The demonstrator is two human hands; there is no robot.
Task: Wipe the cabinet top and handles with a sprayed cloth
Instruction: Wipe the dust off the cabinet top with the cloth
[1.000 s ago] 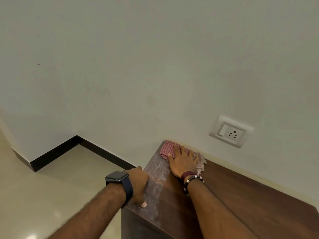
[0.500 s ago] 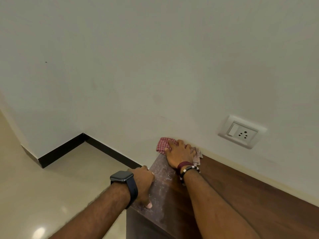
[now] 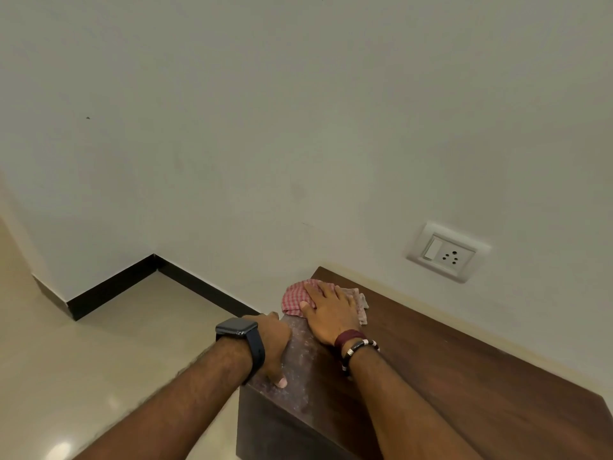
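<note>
Pressing cloth (image 3: 295,298) flat, right hand (image 3: 331,313).

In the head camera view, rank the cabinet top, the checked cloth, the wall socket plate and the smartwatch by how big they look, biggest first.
1. cabinet top
2. wall socket plate and checked cloth: look alike, and the right hand covers part of the cloth
3. smartwatch, though it is nearer the camera
</note>
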